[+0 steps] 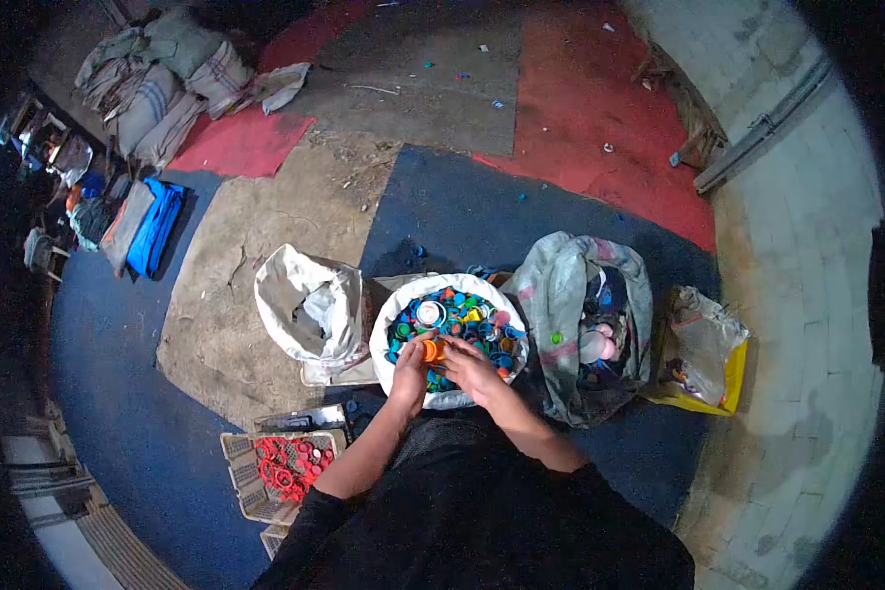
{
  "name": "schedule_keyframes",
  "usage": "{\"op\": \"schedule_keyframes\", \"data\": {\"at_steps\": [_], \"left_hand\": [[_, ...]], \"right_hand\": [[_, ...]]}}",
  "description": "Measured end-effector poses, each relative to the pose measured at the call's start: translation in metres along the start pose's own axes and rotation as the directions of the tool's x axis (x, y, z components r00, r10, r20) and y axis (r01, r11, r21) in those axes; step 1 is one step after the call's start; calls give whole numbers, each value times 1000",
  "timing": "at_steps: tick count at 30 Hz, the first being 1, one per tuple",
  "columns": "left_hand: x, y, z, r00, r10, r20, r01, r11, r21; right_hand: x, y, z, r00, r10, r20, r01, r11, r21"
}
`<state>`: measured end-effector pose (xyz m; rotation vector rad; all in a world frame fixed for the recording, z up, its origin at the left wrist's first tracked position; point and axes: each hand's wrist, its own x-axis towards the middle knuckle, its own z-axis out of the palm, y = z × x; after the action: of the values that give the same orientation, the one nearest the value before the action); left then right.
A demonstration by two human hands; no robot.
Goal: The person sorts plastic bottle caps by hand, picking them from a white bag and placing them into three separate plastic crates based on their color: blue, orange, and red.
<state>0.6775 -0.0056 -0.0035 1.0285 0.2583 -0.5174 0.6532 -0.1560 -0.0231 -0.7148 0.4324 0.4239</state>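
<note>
Both hands are over an open white sack (380, 334) full of small plastic caps, mostly blue and green. Between them are orange plastic caps (433, 351), which my left hand (409, 379) holds with curled fingers. My right hand (472, 372) comes in from the other side, its fingers stretched toward the orange caps, fingertips right beside them. A white round lid (430, 313) lies on the heap just beyond my fingers. The caps under my palms are hidden.
To the left stands a white sack (277, 305) with pale plastic inside; below it, a crate (241, 482) holds red caps. On the right are a grey-green sack (551, 334) of mixed items and a yellow-edged bag (733, 379) near the wall (806, 295). Stuffed sacks (152, 98) lie far left.
</note>
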Motion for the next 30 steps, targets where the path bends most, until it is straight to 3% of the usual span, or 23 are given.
{"op": "schedule_keyframes", "data": {"at_steps": [2, 4, 6, 9, 12, 15, 16, 19, 20, 23, 27, 29, 30], "left_hand": [[8, -6, -3, 999, 42, 7, -42, 980, 197], [18, -14, -10, 982, 174, 71, -188, 886, 424], [19, -18, -13, 969, 209, 127, -244, 779, 577], [11, -3, -2, 998, 51, 30, -58, 947, 317], [18, -22, -14, 998, 49, -25, -50, 998, -47], [9, -7, -23, 925, -378, 21, 373, 898, -233], [7, -8, -28, 904, -414, 105, 427, 860, -281], [12, -39, -56, 903, -400, 155, 427, 799, -423], [5, -25, -46, 903, -416, 106, 420, 803, -424], [2, -31, -53, 937, -336, 96, 342, 827, -446], [-1, -31, -74, 928, -362, 90, 356, 787, -503], [-4, -32, -89, 925, -380, -6, 330, 813, -480], [-7, -30, -97, 926, -378, -28, 320, 819, -477]], "right_hand": [[3, 1, 5, 999, -35, 14, 34, 999, 40], [-1, -3, 10, 999, -49, 8, 49, 999, 11], [0, -3, 10, 997, -70, 22, 71, 997, -38], [2, 3, 9, 997, -81, -12, 79, 990, -120], [2, 1, 11, 992, -100, -80, 65, 932, -356], [14, 21, 8, 967, -255, 13, 216, 787, -579], [19, 31, 3, 972, -233, 10, 183, 731, -658], [12, 37, 18, 925, -328, 190, 321, 410, -854], [10, 36, 21, 831, -417, 368, 460, 144, -876], [4, 25, 28, 859, -316, 404, 399, -82, -913], [24, -4, 0, 810, -491, 321, 358, -20, -933], [32, -18, -37, 858, -499, 120, 200, 110, -974], [30, -19, -55, 840, -540, 54, 80, 24, -996]]}}
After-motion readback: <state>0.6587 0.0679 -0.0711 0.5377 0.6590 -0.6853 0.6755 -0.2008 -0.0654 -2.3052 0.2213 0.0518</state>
